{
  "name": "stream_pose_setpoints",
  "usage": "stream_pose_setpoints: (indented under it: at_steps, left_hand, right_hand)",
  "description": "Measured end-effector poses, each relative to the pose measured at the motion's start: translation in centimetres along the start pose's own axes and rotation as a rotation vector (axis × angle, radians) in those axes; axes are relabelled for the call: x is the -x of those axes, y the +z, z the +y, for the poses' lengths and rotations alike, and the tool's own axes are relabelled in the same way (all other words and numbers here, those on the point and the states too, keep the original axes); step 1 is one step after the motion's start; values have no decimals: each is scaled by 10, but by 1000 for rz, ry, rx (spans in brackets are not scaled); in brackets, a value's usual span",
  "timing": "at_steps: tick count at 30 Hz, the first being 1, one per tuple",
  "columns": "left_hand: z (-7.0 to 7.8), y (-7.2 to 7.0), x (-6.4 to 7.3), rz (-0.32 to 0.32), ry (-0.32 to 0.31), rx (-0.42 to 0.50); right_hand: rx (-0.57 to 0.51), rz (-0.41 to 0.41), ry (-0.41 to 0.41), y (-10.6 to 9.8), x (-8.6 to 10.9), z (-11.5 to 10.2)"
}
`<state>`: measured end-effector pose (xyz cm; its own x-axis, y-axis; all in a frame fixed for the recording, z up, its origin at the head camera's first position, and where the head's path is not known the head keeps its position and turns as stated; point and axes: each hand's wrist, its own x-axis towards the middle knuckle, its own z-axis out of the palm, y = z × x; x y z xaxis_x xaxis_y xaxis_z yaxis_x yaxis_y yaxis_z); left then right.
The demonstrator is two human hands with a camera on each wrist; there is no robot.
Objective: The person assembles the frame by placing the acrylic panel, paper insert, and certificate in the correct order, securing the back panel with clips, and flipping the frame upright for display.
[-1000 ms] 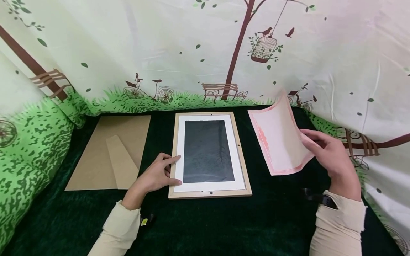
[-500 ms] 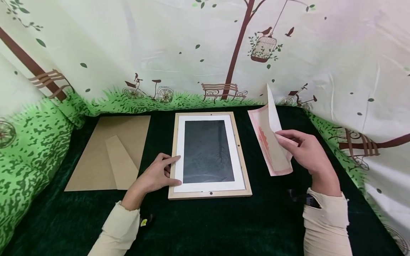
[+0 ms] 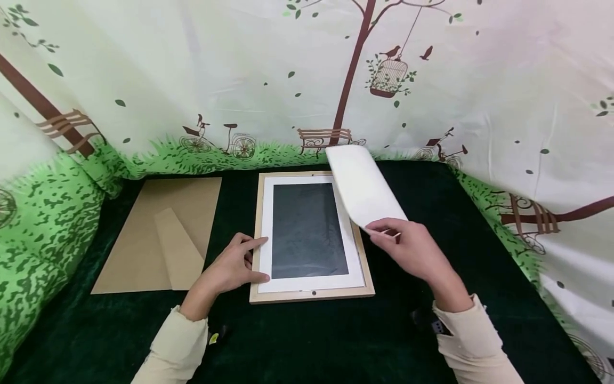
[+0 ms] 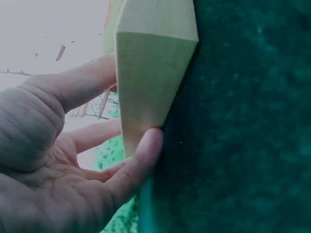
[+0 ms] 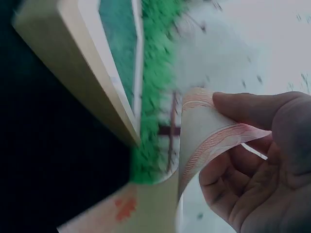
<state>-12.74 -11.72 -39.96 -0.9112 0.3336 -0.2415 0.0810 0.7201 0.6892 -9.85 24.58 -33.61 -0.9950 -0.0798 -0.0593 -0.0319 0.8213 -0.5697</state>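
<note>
The right hand (image 3: 410, 245) pinches a paper sheet (image 3: 366, 184) by its near end, thumb and fingers together with the paper between them. From that grip the sheet's long axis runs away from the person and leans left, its far end reaching over the upper right part of a wooden picture frame (image 3: 288, 297). Its pale side faces up in the head view; the right wrist view shows the paper curling, with a pink patterned border (image 5: 209, 145). Whether it touches the frame cannot be told. The right hand, the nearer one to the sheet, is just beside the frame's right rail, so the frame's inside lies to the left of that grip.

The left hand (image 3: 230, 264) has its grip clamped on the frame's left rail, index finger and thumb reaching over the top edge while another finger presses the outer side.

The frame lies flat on the velvet-covered surface (image 3: 307, 346), its long axis pointing away from the person. Set within it is a white mat border (image 3: 307, 283) around a dark, glossy rectangle (image 3: 307, 229). Left of the frame and apart from it, a brown backing board (image 3: 129, 256) lies flat with its easel leg (image 3: 179, 250) upward.
</note>
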Motion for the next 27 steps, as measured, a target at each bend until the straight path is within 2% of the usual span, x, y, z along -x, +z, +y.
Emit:
stream_pose_setpoints:
  at_steps: [5, 10, 13, 15, 18, 21, 24, 27]
  left_hand:
    - [10, 2, -3, -16, -3, -85]
    - [14, 4, -5, -12, 9, -163]
    - [14, 1, -4, 38, 25, -227]
    - [15, -1, -4, 87, 51, -234]
    - [22, -1, -8, 120, 102, -135]
    - [34, 2, -13, 68, 125, 46]
    - [45, 6, -16, -10, 71, 252]
    - [50, 13, -18, -60, 1, 432]
  right_hand:
    - [-4, 13, -34, 19, 3, -16]
    - [6, 27, -113, 37, 4, -28]
    - [27, 28, -160, 49, 3, -38]
    - [33, 21, -175, 55, 3, -45]
    - [32, 42, -197, 63, 4, -53]
    - [13, 73, -223, 70, 6, -60]
    - [-17, 98, -238, 76, 8, -68]
    - [-39, 108, -245, 81, 10, -75]
